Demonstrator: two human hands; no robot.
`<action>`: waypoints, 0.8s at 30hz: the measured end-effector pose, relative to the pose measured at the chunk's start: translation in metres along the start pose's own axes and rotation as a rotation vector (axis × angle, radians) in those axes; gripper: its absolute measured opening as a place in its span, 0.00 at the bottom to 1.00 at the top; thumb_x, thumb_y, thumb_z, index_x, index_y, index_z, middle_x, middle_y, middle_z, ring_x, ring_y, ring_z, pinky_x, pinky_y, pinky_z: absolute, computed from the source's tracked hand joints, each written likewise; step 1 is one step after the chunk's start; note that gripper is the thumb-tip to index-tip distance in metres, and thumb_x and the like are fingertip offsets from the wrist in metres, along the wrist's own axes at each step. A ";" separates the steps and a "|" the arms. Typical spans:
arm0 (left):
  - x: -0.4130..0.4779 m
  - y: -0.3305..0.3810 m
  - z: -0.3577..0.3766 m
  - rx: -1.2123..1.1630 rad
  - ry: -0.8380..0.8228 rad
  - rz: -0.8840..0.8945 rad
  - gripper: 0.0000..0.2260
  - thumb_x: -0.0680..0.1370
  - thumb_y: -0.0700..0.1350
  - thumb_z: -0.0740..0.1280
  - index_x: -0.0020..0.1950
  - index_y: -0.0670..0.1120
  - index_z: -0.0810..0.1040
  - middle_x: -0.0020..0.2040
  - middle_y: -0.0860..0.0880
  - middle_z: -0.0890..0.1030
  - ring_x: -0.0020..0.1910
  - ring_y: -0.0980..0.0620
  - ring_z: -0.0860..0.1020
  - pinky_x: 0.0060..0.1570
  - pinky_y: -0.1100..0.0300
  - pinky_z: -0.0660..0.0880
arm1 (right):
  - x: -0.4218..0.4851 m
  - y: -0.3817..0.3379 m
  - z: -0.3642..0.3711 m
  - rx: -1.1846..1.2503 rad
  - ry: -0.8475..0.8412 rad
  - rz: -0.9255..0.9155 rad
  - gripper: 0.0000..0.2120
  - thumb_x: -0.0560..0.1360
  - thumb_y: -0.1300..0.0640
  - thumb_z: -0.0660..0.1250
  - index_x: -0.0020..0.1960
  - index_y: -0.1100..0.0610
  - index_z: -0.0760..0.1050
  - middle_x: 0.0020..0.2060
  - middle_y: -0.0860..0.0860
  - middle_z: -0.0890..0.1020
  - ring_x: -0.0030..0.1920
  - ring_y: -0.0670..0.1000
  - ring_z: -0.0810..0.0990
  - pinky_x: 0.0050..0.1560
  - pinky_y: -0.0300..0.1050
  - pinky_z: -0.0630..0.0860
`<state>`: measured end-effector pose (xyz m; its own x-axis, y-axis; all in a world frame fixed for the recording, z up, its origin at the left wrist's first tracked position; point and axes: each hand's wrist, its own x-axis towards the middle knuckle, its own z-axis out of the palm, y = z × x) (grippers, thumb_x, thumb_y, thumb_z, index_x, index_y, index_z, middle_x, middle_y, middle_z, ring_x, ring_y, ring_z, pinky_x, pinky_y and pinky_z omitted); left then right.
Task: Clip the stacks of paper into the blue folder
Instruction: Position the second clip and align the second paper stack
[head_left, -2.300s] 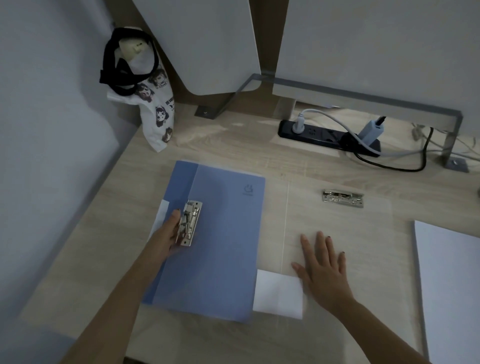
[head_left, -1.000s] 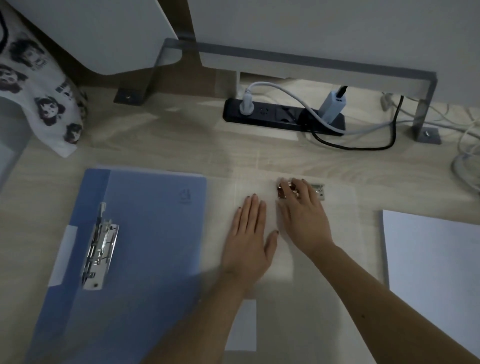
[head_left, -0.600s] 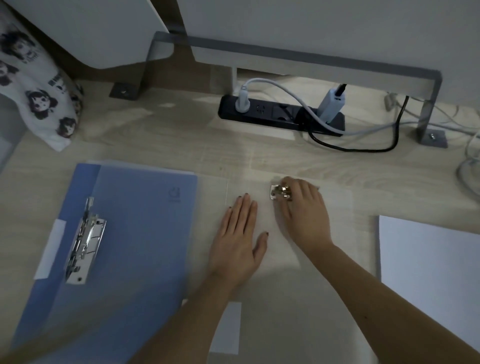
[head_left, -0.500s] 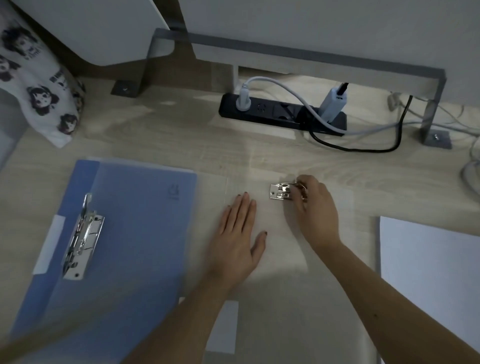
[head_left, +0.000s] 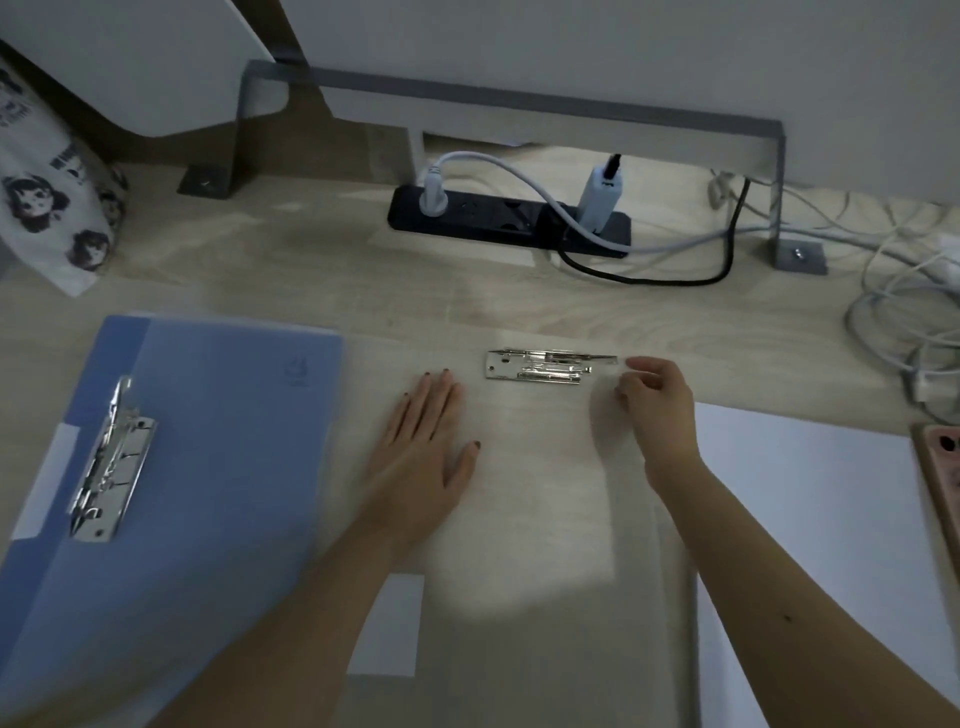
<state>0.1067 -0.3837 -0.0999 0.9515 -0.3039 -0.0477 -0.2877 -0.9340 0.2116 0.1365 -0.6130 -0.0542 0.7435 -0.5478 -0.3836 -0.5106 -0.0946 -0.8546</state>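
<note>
The blue folder (head_left: 223, 441) lies open on the desk, with a metal clip (head_left: 111, 462) near its left edge. Its translucent half (head_left: 545, 509) spreads to the right and carries a second metal clip (head_left: 540, 365) at the top, whose thin lever points right. My left hand (head_left: 421, 457) rests flat on the translucent half, just left of that clip. My right hand (head_left: 657, 410) hovers at the lever's right tip with fingers loosely curled, a small gap between them and the lever. A white paper stack (head_left: 810, 530) lies to the right.
A black power strip (head_left: 509, 218) with plugs and cables sits behind the folder, and more white cables (head_left: 904, 312) coil at the right. A printed tote bag (head_left: 52, 202) stands at the far left. A pink object (head_left: 940, 467) shows at the right edge.
My left hand left the blue half's clip and now lies flat on the translucent half. My right hand reached the top clip, covered it, then slid right off it to the lever's end.
</note>
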 end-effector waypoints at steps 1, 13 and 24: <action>0.000 0.001 0.000 -0.007 -0.001 0.001 0.29 0.78 0.56 0.49 0.76 0.43 0.55 0.77 0.48 0.54 0.76 0.52 0.50 0.73 0.55 0.47 | -0.007 0.002 -0.011 0.000 -0.010 -0.017 0.10 0.74 0.63 0.59 0.52 0.54 0.74 0.46 0.52 0.78 0.46 0.51 0.77 0.43 0.38 0.71; -0.033 0.099 -0.031 -0.631 -0.054 -0.239 0.28 0.74 0.52 0.54 0.71 0.40 0.64 0.74 0.44 0.63 0.75 0.49 0.58 0.71 0.63 0.52 | -0.091 0.058 -0.161 -0.234 0.020 -0.012 0.09 0.77 0.61 0.59 0.53 0.54 0.75 0.54 0.51 0.79 0.54 0.52 0.77 0.52 0.45 0.71; -0.047 0.225 -0.039 -1.263 -0.640 -0.676 0.25 0.66 0.48 0.60 0.63 0.46 0.71 0.47 0.52 0.75 0.49 0.52 0.74 0.57 0.57 0.72 | -0.106 0.092 -0.170 -0.240 -0.069 -0.062 0.11 0.77 0.64 0.60 0.56 0.55 0.74 0.55 0.50 0.76 0.55 0.47 0.74 0.55 0.38 0.68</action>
<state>0.0016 -0.5727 -0.0122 0.5644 -0.2425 -0.7891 0.7424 -0.2689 0.6136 -0.0629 -0.7045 -0.0329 0.8002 -0.4774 -0.3631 -0.5449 -0.3256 -0.7727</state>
